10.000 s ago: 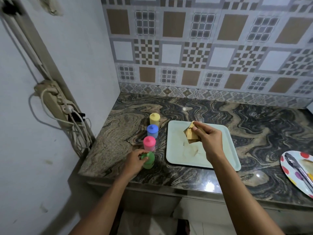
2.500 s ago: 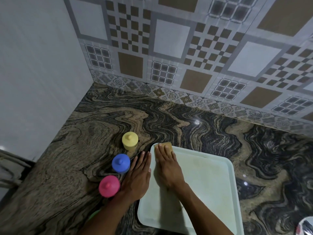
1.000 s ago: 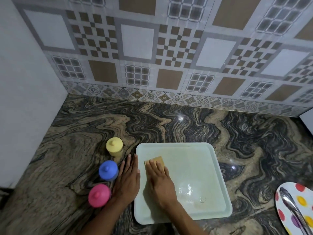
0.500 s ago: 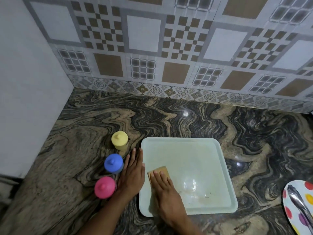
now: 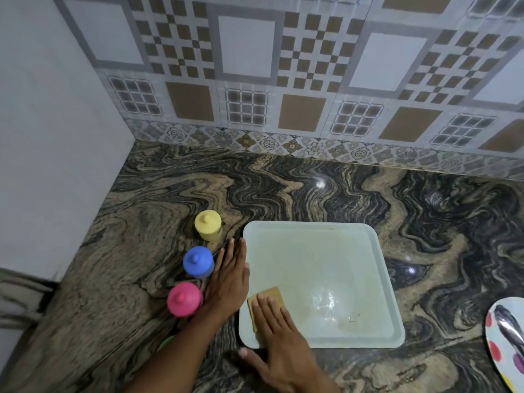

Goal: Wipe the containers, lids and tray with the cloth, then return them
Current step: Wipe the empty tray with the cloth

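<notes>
A pale green tray (image 5: 326,251) lies on the marbled counter. My right hand (image 5: 280,341) presses a folded tan cloth (image 5: 268,297) flat onto the tray's near left corner, fingers straight. My left hand (image 5: 226,282) rests flat on the counter against the tray's left edge. Left of it stand three lidded containers in a row: yellow (image 5: 207,224), blue (image 5: 198,261) and pink (image 5: 184,298). A sliver of a green container (image 5: 166,342) shows beside my left forearm.
A dotted plate (image 5: 499,344) holding metal tongs (image 5: 510,330) sits at the right edge. A white wall closes the left side and a tiled wall stands behind the counter. The counter's front edge is near the bottom of view.
My right hand has drawn the cloth toward me along the tray's left side, down to its near corner. My left hand stays beside the tray.
</notes>
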